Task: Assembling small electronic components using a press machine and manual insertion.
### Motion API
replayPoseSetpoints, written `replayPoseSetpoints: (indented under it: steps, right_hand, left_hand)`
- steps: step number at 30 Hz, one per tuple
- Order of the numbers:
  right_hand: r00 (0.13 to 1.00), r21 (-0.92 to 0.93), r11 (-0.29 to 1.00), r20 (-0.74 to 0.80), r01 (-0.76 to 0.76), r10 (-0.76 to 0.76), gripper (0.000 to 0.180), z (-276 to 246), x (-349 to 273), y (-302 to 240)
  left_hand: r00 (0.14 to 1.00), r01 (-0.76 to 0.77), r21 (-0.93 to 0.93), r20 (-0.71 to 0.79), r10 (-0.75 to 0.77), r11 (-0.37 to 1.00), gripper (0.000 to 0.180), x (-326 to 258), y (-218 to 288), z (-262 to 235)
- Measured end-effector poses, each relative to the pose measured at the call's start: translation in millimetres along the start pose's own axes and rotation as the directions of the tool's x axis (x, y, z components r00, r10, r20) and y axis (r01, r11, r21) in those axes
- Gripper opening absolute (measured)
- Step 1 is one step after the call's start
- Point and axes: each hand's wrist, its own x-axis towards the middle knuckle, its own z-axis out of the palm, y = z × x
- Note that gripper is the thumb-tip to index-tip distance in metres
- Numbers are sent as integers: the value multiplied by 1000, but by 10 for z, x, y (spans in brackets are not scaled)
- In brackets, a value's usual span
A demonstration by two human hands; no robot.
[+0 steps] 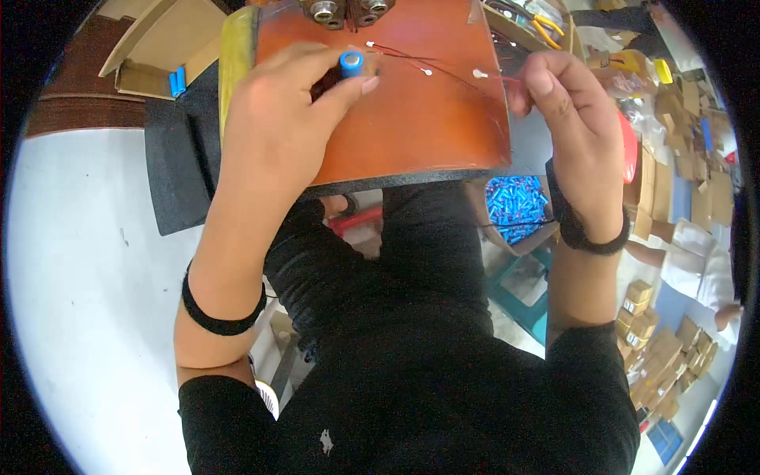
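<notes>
Left hand (277, 103): thumb and index finger pinched narrowly around the side of a blue cell (351, 65).
Blue cell: was over the orange board (412, 134), its silvery end facing the camera, near the metal fittings (344, 11).
Cell handling: it looked stiff, fairly light and a little slippery along its smooth wrap; the sides seemed the best hold, leaving the end bare.
Right hand (578, 107): thumb and fingertips were close together at the board's right edge, apparently on a red lead (499, 77); blur made the exact grip hard to tell.
Red lead: ran from those fingers toward a pale tab (480, 73) over the board.
Lead handling: probably very light, limp, and fragile at the tab; the wire just behind it looked the safer hold.
Loose leads (412, 57): lay between the hands.
Cell box (518, 210): held many blue cells, below the right wrist.
</notes>
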Motion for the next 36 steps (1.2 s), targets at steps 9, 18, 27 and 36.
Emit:
replayPoseSetpoints:
  steps: [9, 18, 27, 36]
  right_hand:
    - [918, -432, 847, -93, 312, -386, 9, 26, 41, 229]
    - [926, -561, 768, -6, 309, -377, 9, 54, 80, 143]
    - [931, -551, 789, -58, 271, -361, 12, 68, 66, 152]
    - [938, -523, 804, -24, 282, -345, 13, 70, 86, 188]
  left_hand:
    - [993, 116, -15, -3, -116, 993, 29, 81, -10, 111]
    - [988, 152, -46, -17, -153, 987, 34, 96, 32, 105]
    - [959, 284, 49, 5, -284, 958, 40, 99, 121, 74]
    - [971, 239, 32, -33, -238, 970, 39, 66, 62, 89]
